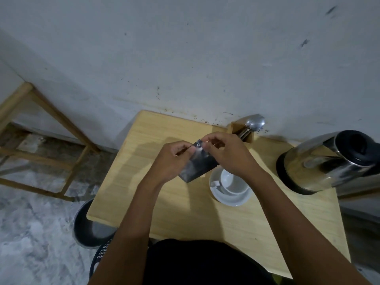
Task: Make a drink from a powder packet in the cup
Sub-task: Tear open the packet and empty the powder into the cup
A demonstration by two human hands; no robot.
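Observation:
A dark, shiny powder packet [198, 165] is held above the wooden table [164, 202], just left of a white cup [232, 182] that stands on a white saucer [236, 199]. My left hand [170, 159] pinches the packet's top edge from the left. My right hand [232, 153] pinches the same top edge from the right and hides part of the cup's rim. The cup looks empty inside. Whether the packet's top is torn, I cannot tell.
A steel kettle [327, 161] with a black lid stands at the table's right edge. A wooden holder [243, 132] with a metal spoon [255, 122] is at the back by the wall. A dark bin [90, 227] sits on the floor left; a wooden frame [41, 130] stands further left.

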